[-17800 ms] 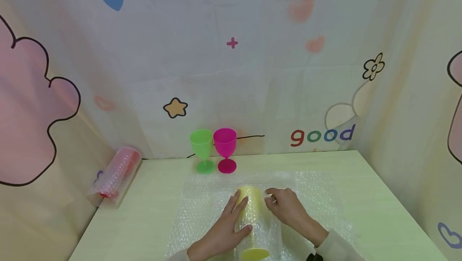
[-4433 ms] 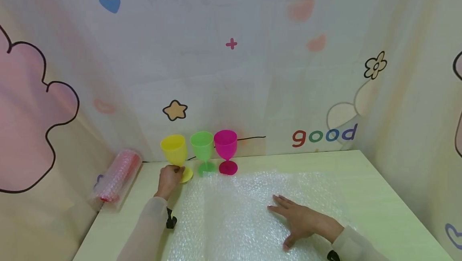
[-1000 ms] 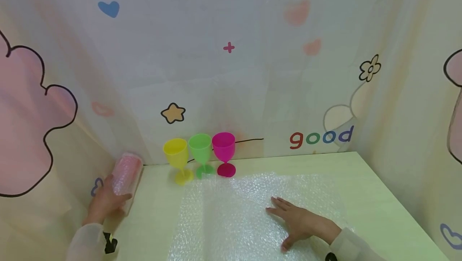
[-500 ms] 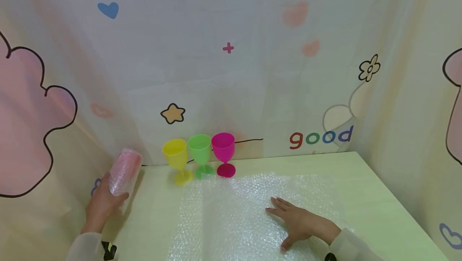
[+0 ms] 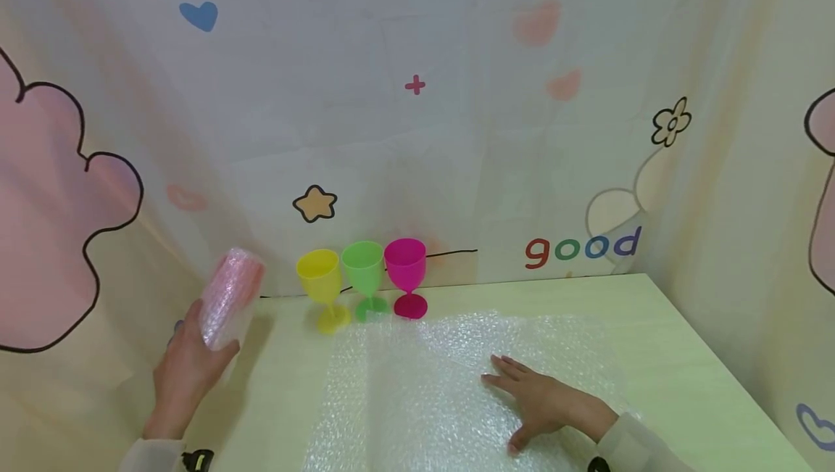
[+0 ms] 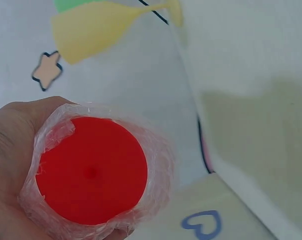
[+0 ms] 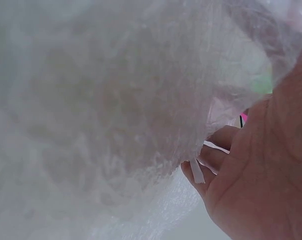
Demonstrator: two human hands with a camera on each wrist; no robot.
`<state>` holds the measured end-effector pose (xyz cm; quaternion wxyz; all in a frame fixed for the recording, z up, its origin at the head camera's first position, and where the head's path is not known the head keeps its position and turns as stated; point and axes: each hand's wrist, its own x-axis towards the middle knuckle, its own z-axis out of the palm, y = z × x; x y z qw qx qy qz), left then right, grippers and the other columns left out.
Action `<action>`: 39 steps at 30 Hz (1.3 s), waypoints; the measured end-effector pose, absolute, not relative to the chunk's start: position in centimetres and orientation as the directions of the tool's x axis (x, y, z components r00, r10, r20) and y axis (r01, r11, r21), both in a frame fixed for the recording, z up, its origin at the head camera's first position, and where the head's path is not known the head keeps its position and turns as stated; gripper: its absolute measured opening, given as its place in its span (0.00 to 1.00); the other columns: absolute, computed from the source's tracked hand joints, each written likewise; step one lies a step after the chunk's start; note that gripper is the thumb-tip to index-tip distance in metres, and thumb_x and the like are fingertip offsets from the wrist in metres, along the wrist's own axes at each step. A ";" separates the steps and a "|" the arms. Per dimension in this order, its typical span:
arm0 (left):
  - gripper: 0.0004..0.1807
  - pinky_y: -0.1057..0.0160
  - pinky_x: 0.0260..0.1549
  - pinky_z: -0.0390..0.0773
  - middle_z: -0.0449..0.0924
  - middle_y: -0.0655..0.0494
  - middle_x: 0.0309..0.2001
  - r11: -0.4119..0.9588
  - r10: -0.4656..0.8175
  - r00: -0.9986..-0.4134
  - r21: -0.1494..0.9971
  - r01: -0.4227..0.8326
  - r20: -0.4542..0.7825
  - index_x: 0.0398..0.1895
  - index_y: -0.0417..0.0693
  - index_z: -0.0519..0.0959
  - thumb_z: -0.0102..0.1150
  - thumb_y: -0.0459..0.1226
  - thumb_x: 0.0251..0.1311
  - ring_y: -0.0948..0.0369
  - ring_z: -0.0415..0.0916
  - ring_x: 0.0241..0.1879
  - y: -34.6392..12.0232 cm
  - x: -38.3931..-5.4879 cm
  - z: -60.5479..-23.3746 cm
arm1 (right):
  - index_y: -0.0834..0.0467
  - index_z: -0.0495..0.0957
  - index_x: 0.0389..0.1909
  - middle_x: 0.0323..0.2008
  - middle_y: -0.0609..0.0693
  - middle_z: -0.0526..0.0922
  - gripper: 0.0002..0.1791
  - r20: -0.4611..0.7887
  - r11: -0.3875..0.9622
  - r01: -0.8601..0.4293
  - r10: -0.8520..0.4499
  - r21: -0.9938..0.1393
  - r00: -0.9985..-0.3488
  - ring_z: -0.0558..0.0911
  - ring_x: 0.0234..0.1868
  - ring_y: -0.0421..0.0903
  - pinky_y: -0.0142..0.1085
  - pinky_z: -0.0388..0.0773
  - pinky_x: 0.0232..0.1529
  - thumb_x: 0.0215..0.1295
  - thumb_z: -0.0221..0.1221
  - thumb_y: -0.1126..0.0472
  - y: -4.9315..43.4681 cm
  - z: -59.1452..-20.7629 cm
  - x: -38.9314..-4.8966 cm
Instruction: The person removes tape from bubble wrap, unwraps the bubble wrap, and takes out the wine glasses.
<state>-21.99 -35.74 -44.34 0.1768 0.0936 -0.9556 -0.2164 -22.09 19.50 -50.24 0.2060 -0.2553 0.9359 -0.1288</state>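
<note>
My left hand (image 5: 185, 370) grips a bubble-wrapped red goblet (image 5: 230, 301), raised over the table's left edge. Its round red base (image 6: 93, 170) faces the left wrist camera, ringed by crinkled clear wrap (image 6: 158, 175). My right hand (image 5: 544, 396) lies with spread fingers on a sheet of bubble wrap (image 5: 430, 385). A short strip of tape (image 7: 197, 171) shows at the fingers in the right wrist view, where blurred wrap fills most of the picture. Three unwrapped goblets stand upright behind the sheet: yellow (image 5: 320, 276), green (image 5: 364, 265) and pink (image 5: 406, 262).
The pale table (image 5: 685, 385) extends to the right of the sheet. A printed curtain (image 5: 457, 153) hangs right behind the goblets and down both sides. The sheet's far edge comes close to the goblets' feet.
Over the last second my left hand has lifted the wrapped goblet off the table. Earlier, the yellow goblet went from the bubble wrap to beside the green one. My right hand has stayed put lately.
</note>
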 end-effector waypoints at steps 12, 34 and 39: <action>0.52 0.34 0.28 0.74 0.70 0.32 0.61 0.913 -0.203 -0.880 0.407 -0.011 0.430 0.77 0.49 0.50 0.67 0.47 0.51 0.36 0.74 0.47 -30.8 -19.2 -40.5 | 0.41 0.57 0.75 0.80 0.53 0.45 0.62 -0.305 0.833 -0.443 -0.538 -0.331 -0.786 0.47 0.79 0.58 0.62 0.60 0.70 0.34 0.72 0.31 19.6 -50.4 -22.1; 0.48 0.44 0.22 0.79 0.77 0.45 0.59 0.919 0.015 -0.842 0.325 0.225 0.540 0.73 0.49 0.61 0.71 0.47 0.45 0.46 0.82 0.42 -20.4 -17.5 -40.2 | 0.41 0.58 0.75 0.80 0.53 0.46 0.61 -0.324 0.847 -0.416 -0.516 -0.332 -0.793 0.48 0.79 0.57 0.62 0.60 0.70 0.36 0.73 0.32 19.4 -50.3 -22.1; 0.48 0.50 0.22 0.79 0.78 0.47 0.57 0.917 0.068 -0.857 0.306 0.255 0.511 0.72 0.50 0.62 0.71 0.48 0.45 0.49 0.82 0.42 -18.2 -17.6 -41.1 | 0.39 0.58 0.75 0.80 0.51 0.46 0.60 -0.329 0.851 -0.405 -0.508 -0.334 -0.796 0.47 0.79 0.57 0.62 0.60 0.70 0.36 0.72 0.32 19.4 -50.4 -22.2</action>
